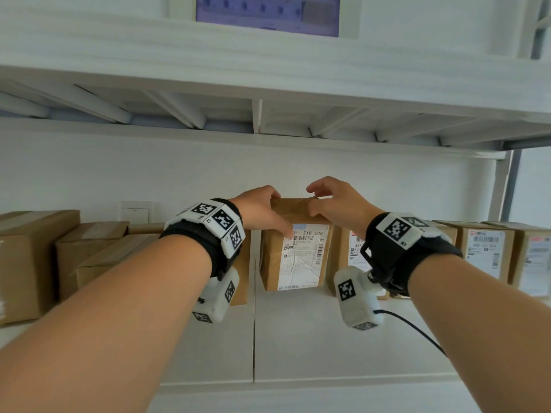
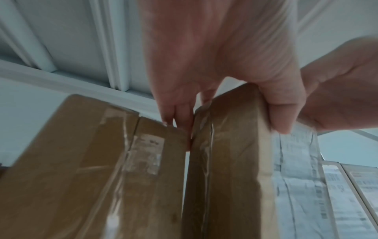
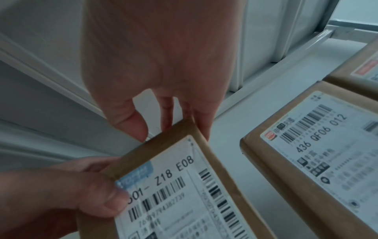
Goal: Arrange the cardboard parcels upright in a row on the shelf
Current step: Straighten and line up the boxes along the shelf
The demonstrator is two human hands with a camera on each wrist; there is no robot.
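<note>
Both hands are on one parcel (image 1: 293,257), which stands upright on the shelf (image 1: 298,338) with its label facing out. From the head view, the left hand (image 1: 259,211) grasps the parcel's top left corner, thumb down over the label, while the right hand (image 1: 337,204) curls over the top right corner. I'd say the two-handed hold is there to steady it and nudge it into line. Upright labelled parcels (image 1: 483,251) continue the row to its right; to the left, flat-lying boxes (image 1: 29,257) wait their turn.

From the left wrist, the thumb (image 2: 282,113) pinches the front face and the fingers (image 2: 180,116) slip into the narrow gap beside a taped box (image 2: 92,161) just to the left, which looks meant to keep the two apart.

From the right wrist, the fingertips (image 3: 201,126) hook behind the top edge and the thumb (image 3: 131,119) sits just at that edge, a light grip. The next parcel (image 3: 319,153) stands near, a gap between.
</note>
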